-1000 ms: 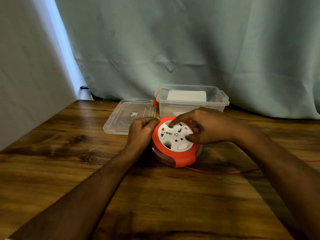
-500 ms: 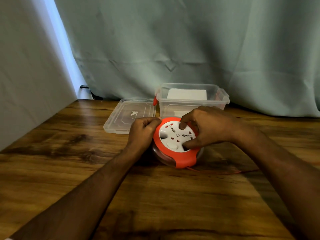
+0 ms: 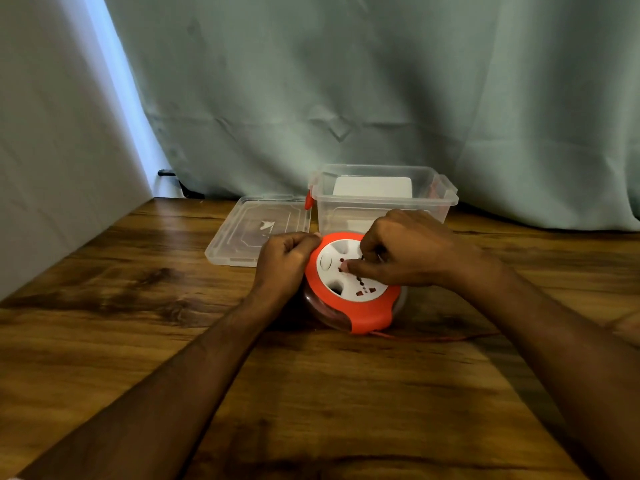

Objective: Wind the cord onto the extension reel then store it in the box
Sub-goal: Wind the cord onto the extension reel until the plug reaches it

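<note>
Bracing the reel [image 3: 356,292] on the bench [image 3: 138,306], left hand [image 3: 284,263] grips its orange rim so right hand [image 3: 401,252] fingers, curled on the white hub, can crank in cord [image 3: 433,338]; open box [image 3: 384,195] waits just behind.

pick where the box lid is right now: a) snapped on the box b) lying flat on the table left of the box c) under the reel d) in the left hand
b: the clear lid lies flat on the table, left of the open box.
</note>
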Demonstrator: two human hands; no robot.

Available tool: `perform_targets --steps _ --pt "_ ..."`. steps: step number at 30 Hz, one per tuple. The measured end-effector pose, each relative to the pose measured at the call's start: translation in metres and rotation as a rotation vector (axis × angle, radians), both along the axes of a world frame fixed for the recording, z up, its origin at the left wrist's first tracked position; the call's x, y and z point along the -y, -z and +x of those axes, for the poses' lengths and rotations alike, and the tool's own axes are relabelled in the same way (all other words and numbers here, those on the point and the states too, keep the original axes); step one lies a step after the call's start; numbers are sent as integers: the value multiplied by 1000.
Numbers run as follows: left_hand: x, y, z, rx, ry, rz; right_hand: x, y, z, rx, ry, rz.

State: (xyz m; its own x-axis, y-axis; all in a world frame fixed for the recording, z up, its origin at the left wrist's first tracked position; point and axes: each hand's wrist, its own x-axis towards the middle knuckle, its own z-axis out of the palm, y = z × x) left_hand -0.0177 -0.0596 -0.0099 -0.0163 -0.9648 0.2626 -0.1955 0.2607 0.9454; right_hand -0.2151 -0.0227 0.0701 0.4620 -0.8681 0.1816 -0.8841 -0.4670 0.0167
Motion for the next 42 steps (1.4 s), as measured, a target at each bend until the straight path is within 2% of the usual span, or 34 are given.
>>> perform_targets --steps 12,17,22,28,35,38,42 --pt "-3 -3 0 -24 66 -23 4 -15 -20 79 -93 206" --pt "-2 -2 0 -55 48 2 3 -12 -18 37 -52 165" --pt "0 -2 2 -84 49 37 2 -9 -14 -71 32 36" --pt "1 0 2 31 53 -26 1 -3 -9 -83 45 26" --pt "1 2 2 59 46 -36 5 8 -1 -69 49 38" --pt "1 0 2 48 53 -33 4 4 -4 -30 23 82" --pt "0 -1 0 42 74 -53 7 -10 -21 171 -105 287"
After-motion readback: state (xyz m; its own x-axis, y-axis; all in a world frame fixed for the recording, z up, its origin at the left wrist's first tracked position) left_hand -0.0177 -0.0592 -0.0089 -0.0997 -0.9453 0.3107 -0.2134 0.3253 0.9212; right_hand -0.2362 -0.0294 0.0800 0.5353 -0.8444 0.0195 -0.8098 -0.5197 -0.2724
